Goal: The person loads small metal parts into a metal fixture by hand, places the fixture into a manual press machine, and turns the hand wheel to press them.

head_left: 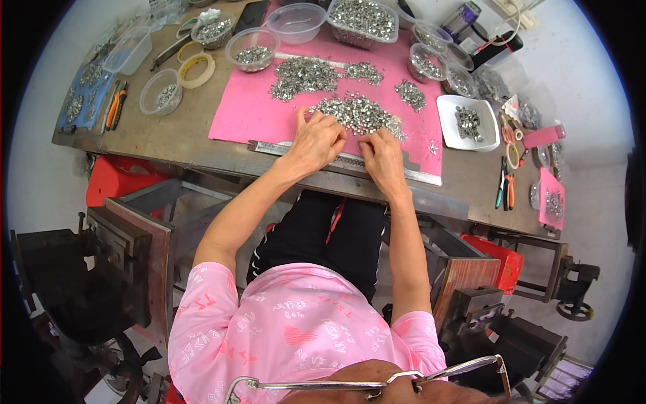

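Note:
Both my hands work at the front edge of a pink cloth (235, 111) laid on the bench. My left hand (315, 143) has its fingers curled down, with the thumb side beside a heap of small silvery metal pieces (360, 113). My right hand (384, 158) is closed with its fingertips pressed together at the heap's near right edge. Whatever the fingertips of either hand hold is hidden or too small to name. Beneath the hands, along the bench edge, lies a long narrow metal strip (350, 161) with small marks or slots.
Other metal heaps (306, 75) lie farther back on the cloth. Around it stand a clear tub (363, 20) of pieces, round plastic bowls (253, 50) and a white dish (468, 122). Tape rolls (197, 71) and orange-handled pliers (116, 108) lie left; more pliers (510, 192) lie right.

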A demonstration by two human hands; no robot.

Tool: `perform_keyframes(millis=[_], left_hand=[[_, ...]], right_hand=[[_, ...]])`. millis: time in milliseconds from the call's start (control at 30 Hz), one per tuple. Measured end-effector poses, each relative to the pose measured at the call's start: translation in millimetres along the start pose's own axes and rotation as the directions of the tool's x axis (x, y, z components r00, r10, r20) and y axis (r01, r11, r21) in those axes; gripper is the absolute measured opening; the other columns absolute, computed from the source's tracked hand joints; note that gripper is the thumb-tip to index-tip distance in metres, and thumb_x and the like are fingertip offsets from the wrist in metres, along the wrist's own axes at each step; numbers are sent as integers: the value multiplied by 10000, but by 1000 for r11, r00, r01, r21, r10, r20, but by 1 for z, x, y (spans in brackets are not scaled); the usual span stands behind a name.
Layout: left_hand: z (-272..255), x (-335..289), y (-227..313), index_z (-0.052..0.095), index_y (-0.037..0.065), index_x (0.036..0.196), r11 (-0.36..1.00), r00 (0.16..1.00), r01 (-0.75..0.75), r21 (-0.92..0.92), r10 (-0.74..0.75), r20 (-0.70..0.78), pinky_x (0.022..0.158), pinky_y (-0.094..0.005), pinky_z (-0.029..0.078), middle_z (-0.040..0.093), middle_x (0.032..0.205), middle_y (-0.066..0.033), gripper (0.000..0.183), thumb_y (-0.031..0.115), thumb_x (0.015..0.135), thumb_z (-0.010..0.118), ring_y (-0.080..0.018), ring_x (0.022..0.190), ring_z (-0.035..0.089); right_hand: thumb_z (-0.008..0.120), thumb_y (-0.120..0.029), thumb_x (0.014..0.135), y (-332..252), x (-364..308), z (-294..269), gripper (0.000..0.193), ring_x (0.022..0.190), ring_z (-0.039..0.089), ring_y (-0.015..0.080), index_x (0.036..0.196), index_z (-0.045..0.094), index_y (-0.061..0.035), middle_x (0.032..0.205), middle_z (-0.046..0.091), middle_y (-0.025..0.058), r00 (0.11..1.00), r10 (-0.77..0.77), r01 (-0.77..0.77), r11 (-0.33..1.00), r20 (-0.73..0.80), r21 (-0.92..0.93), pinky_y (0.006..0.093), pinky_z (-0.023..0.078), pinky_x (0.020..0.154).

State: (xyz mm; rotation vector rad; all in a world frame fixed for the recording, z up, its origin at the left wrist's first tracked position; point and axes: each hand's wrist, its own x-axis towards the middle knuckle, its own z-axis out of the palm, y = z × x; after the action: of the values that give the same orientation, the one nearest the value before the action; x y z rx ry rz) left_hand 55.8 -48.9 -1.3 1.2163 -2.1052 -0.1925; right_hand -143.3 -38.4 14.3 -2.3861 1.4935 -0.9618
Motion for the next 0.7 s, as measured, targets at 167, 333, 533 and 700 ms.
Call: perform_keyframes(millis=[167, 333, 533, 700], left_hand=[[-16, -14, 8, 708, 107, 893, 985, 999, 22, -170, -15, 45, 1096, -541, 278, 655, 846, -16, 92, 163, 834, 751, -211, 894, 603], [-17, -25, 13, 701, 98, 889, 981, 998, -5, -191, 18, 66, 1091, -534, 293, 652, 860, -18, 93, 152, 830, 748, -213, 893, 598], [-11, -26, 13, 698, 98, 887, 980, 998, -26, -195, 35, 44, 1087, -522, 302, 650, 877, -15, 102, 148, 817, 753, -218, 900, 597], [-13, -26, 14, 704, 103, 900, 976, 997, -11, -218, 27, 71, 1085, -525, 304, 653, 914, -22, 106, 145, 816, 754, -217, 939, 600]], right_hand=[[711, -62, 855, 12, -4, -5, 81, 893, 605, 318, 928, 699, -29, 868, 604, 108, 991, 129, -124, 980, -19, 158, 433, 473, 798], [707, -61, 855, 7, 10, 5, 127, 861, 611, 336, 979, 690, -39, 853, 598, 130, 998, 46, -45, 998, -40, 32, 439, 473, 787], [692, -44, 858, 4, 5, -2, 110, 851, 616, 344, 968, 683, -33, 856, 603, 144, 998, 63, -65, 997, 29, 40, 444, 476, 785], [677, -33, 867, 9, -3, -7, 72, 841, 621, 348, 938, 687, -26, 873, 620, 137, 996, 85, -84, 988, 2, 126, 447, 479, 783]])
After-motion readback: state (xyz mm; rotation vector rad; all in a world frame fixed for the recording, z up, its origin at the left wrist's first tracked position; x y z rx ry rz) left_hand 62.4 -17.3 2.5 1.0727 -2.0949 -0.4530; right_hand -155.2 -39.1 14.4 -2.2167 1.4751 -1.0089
